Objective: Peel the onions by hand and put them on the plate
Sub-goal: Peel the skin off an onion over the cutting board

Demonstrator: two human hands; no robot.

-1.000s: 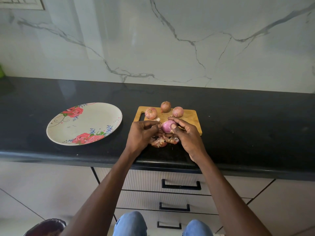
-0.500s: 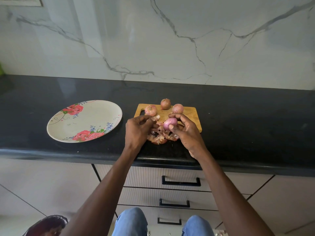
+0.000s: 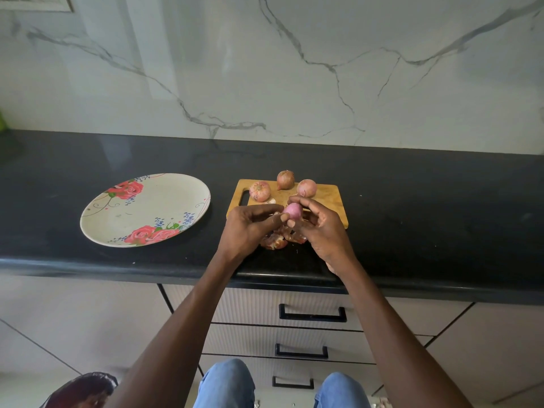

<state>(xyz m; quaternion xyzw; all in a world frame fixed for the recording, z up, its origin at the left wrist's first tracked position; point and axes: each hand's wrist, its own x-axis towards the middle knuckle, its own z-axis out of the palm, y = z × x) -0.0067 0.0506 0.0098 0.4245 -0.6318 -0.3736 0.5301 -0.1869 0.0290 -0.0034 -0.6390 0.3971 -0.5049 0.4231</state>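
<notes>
Nearest, papery peelings point(image 3: 275, 240) heap on the black counter point(image 3: 426, 231). Above them, the left hand point(image 3: 247, 228) and right hand point(image 3: 319, 228) both pinch the smooth peeled onion point(image 3: 292, 210). At nine o'clock lies the floral plate point(image 3: 147, 214); at twelve, three unpeeled onions point(image 3: 285, 179) crowd the wooden board point(image 3: 326, 195).

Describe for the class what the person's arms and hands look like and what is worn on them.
Both forearms are bare: no sleeves reach into view. The left hand and right hand wear no gloves, and no rings, watch or bracelets show. Fingernails look short and unpainted. Blue jeans cover the knees below.
</notes>
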